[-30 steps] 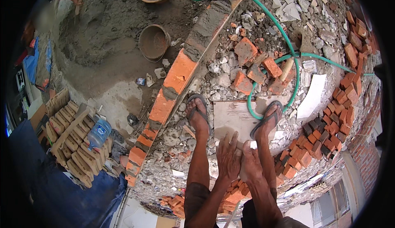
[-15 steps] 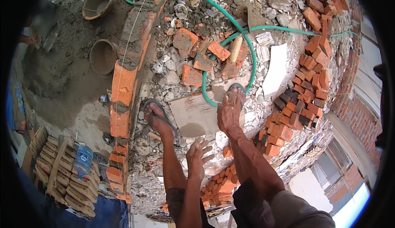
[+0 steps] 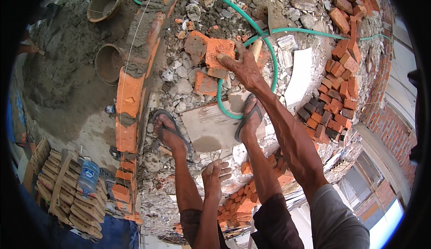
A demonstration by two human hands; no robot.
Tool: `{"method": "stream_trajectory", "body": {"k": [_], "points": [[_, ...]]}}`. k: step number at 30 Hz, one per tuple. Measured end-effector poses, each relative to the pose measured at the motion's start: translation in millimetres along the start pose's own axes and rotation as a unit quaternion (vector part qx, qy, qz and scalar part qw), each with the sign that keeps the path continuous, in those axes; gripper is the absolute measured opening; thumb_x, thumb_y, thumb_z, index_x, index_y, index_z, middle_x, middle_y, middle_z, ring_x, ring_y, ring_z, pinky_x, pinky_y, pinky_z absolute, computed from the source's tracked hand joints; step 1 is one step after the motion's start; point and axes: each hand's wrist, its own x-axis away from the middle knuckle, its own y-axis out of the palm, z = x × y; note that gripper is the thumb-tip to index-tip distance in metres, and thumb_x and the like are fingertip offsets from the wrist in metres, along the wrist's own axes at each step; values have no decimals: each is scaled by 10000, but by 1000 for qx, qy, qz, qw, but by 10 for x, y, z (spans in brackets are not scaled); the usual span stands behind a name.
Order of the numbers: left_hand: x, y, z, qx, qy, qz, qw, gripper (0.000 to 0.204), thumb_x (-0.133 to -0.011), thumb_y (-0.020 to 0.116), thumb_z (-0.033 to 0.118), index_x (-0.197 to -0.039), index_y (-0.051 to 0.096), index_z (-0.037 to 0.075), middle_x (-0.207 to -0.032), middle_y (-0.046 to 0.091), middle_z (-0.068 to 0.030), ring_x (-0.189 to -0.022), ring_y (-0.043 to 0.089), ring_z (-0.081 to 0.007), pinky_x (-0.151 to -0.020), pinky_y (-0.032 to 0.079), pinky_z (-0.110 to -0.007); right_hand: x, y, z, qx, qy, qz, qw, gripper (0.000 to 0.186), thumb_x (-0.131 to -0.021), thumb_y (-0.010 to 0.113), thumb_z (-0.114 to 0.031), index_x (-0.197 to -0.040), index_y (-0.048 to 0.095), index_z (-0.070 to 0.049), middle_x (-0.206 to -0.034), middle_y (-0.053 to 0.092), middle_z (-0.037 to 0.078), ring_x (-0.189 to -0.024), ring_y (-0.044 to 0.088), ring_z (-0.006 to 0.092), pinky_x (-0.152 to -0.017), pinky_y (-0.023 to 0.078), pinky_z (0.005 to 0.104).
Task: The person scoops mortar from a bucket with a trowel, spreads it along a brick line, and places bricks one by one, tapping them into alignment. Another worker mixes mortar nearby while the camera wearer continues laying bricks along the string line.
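An orange piece of broken brick [image 3: 218, 51] is gripped from its right side by my right hand [image 3: 244, 67], thumb across its top face. Other broken bricks lie under and beside it, among them a mortar-smeared one [image 3: 195, 47] to the left and a smaller one [image 3: 205, 83] below. Just right of my right hand shows a pale wooden handle [image 3: 256, 50], partly hidden. Over the rubble between my legs, my left hand [image 3: 214, 173] hangs with nothing in it, its fingers loosely bent and apart.
A green hose [image 3: 274, 65] loops around the rubble near my right foot. At left runs a low brick wall [image 3: 128, 94] under a taut string, with wet mortar [image 3: 58, 65] and two buckets [image 3: 109, 64] beyond. Stacked bricks [image 3: 332, 101] line the right. A flat board [image 3: 206, 125] lies between my feet.
My right hand has moved forward and left from near my right foot and taken hold of the brick piece, which is now tilted. My left hand's fingers have curled slightly.
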Motion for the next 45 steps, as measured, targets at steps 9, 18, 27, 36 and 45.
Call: {"method": "stream_trajectory", "body": {"k": [9,18,27,36,45], "points": [[2,-44,-33,20,16,-4,1000,617,-959,600,454,-1263,527,-78,-1101,651,-223,-929,670,-295,-793,573,-398,-161,-278,1224,350,63,312,881,369,-872,529,-159,-1106,558,124,-1017,580,296,-949,525,439,-895,387,554],[14,-51,-27,-2,16,-3,1000,679,-938,612,504,-1250,533,-93,-1083,658,-214,-911,676,-278,-775,582,-376,-436,-738,1772,239,29,176,954,313,-904,616,-282,-853,620,27,-715,607,241,-742,625,433,-636,466,523],[2,-34,6,-17,-10,15,1000,645,-953,603,475,-1256,529,-89,-1087,658,-209,-905,674,-274,-766,579,-369,-501,-356,969,241,109,191,945,463,-904,610,-395,-878,588,66,-835,639,290,-784,616,473,-698,469,541],[11,-15,27,-18,2,22,1000,590,-976,579,441,-1249,544,-80,-1082,660,-210,-894,677,-268,-777,576,-373,-107,293,73,173,36,66,982,336,-933,536,-198,-1055,542,114,-744,643,254,-789,640,444,-761,495,518],[26,-25,74,-4,21,12,1000,633,-949,605,480,-1247,551,-75,-1075,658,-203,-902,673,-264,-780,569,-376,164,362,-101,211,-2,24,977,337,-936,538,-217,-1005,521,112,-694,603,274,-738,626,456,-662,505,507]]}}
